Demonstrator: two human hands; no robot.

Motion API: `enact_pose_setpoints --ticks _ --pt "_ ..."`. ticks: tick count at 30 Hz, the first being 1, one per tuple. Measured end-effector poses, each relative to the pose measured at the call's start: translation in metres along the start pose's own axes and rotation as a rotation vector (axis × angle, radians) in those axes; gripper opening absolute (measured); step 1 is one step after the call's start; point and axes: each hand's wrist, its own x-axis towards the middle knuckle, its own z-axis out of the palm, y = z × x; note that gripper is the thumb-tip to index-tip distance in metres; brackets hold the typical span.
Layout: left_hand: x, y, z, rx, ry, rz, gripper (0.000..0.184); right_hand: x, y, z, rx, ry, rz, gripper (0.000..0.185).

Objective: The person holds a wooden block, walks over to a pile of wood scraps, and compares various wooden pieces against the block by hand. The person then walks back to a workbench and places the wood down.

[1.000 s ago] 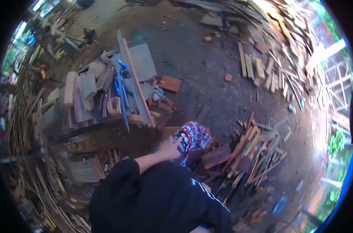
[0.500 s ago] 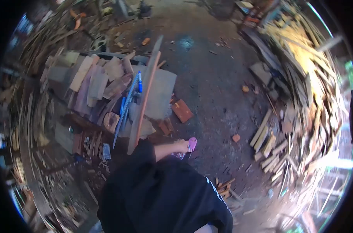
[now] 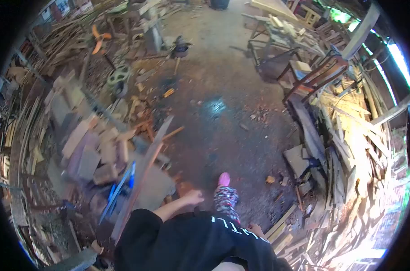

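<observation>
My left hand [image 3: 193, 197] hangs in front of my black shirt, its fingers curled in and nothing visible in them. It is nearest to the workbench top [image 3: 157, 186] on the left, apart from it. Across that top lies a long narrow wooden board [image 3: 141, 178]. Beside the board are a blue marker [image 3: 132, 175] and a long thin blue strip [image 3: 115, 196] like a ruler. Only a bit of my right hand [image 3: 257, 231] shows past the shirt's right side; its fingers are mostly hidden. A pink shoe [image 3: 224, 179] steps out ahead on the dark floor.
Wood blocks [image 3: 83, 149] are heaped on the left. Orange fan blades [image 3: 99, 39] stand behind them. To the right are a wooden chair [image 3: 315, 77], a table with wood pieces [image 3: 286, 34] and a long pile of planks [image 3: 358, 131]. Wood scraps [image 3: 259, 115] litter the floor.
The view has tilted up and moved forward, so the workbench and board sit lower and further left. My left hand has swung away from my leg, and part of my right hand now shows.
</observation>
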Motion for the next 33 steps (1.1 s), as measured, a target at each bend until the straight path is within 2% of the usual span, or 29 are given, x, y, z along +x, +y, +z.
enact_pose_setpoints --ticks 3,5,8,11,12,14,15,16,17,18,19,20,21,22,23,24,25,26,27,30,32,33 --pt "0.085 0.034 -0.044 -0.05 0.04 -0.047 0.044 0.092 0.007 -0.094 -0.075 0.087 -0.032 0.039" --pt "0.129 0.054 -0.085 -0.226 0.126 -0.095 0.048 0.157 -0.002 -0.161 -0.134 0.055 -0.036 0.039" --pt "0.157 0.101 -0.167 -0.477 0.175 -0.082 0.043 0.249 -0.042 -0.273 -0.23 0.135 -0.309 0.037" --pt "0.208 0.099 -0.237 -0.765 0.354 -0.098 0.035 0.333 -0.122 -0.401 -0.123 0.266 -0.426 0.03" --pt "0.231 0.102 -0.272 -0.747 0.344 -0.079 0.035 0.345 -0.165 -0.454 -0.046 0.352 -0.475 0.028" --pt "0.258 0.117 -0.35 -0.815 0.492 -0.175 0.027 0.372 -0.243 -0.558 0.041 0.657 -0.64 0.016" --pt "0.266 0.144 -0.409 -0.848 0.476 -0.064 0.021 0.372 -0.282 -0.61 0.072 0.778 -0.618 0.01" --pt "0.294 0.156 -0.456 -0.713 0.636 -0.028 0.012 0.367 -0.322 -0.659 0.323 0.935 -0.731 0.01" --pt "0.318 0.173 -0.509 -0.778 0.734 0.262 0.014 0.348 -0.364 -0.714 0.271 1.082 -0.706 0.008" --pt "0.32 0.222 -0.571 -0.788 0.799 0.243 0.013 0.336 -0.398 -0.76 0.392 1.177 -0.746 0.006" --pt "0.33 0.26 -0.628 -0.735 0.86 0.301 0.014 0.319 -0.425 -0.804 0.582 1.129 -0.742 0.008" --pt "0.332 0.309 -0.679 -0.725 0.932 0.474 0.013 0.293 -0.459 -0.841 0.665 1.194 -0.904 0.012" --pt "0.328 0.363 -0.722 -0.832 0.909 0.647 0.011 0.278 -0.484 -0.878 0.638 1.27 -1.074 0.015" --pt "0.328 0.4 -0.762 -0.724 0.952 0.799 0.009 0.257 -0.508 -0.907 0.611 1.382 -1.162 0.012" --pt "0.325 0.442 -0.795 -0.605 0.984 0.986 0.009 0.248 -0.524 -0.936 0.573 1.419 -1.371 0.014" --pt "0.329 0.473 -0.826 -0.509 0.948 1.182 0.018 0.237 -0.542 -0.966 0.423 1.445 -1.576 0.023" --pt "0.33 0.502 -0.856 -0.462 0.785 1.378 0.03 0.226 -0.534 -1.005 0.361 1.065 -1.808 0.046" --pt "0.337 0.525 -0.887 -0.515 0.664 1.51 0.053 0.218 -0.559 -1.012 0.482 1.042 -1.909 0.054" --pt "0.344 0.55 -0.907 -0.53 0.375 1.678 0.055 0.221 -0.58 -1.017 0.604 1.012 -2.012 0.062" --pt "0.426 0.614 -0.934 -0.543 0.376 1.658 0.055 0.277 -0.59 -1.065 0.572 1.026 -1.979 0.063" --pt "0.472 0.61 -0.983 -0.538 0.387 1.637 0.056 0.317 -0.593 -1.096 0.547 1.036 -1.965 0.063" --pt "0.491 0.626 -0.985 -0.53 0.391 1.637 0.056 0.339 -0.603 -1.116 0.527 1.049 -1.963 0.064"
